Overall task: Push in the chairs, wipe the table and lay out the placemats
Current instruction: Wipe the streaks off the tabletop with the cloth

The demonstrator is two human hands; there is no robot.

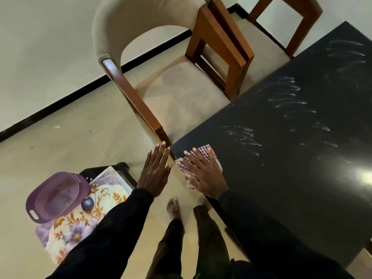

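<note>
Both hands showed straight fingers at lower centre: the right hand (203,174) pressed the checked cloth (204,148) onto the tabletop (281,178) corner to wipe, while the left hand (156,172) hovered empty beside the edge, probably for crumbs.

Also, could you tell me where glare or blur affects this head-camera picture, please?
Head view: a bright glare patch washes out the black table near the right edge; the white streaks higher up look like smears, not reflections. Head view: the purple basket and floral placemats at lower left are slightly soft, while the right hand pressing the checked cloth is readable.
</note>
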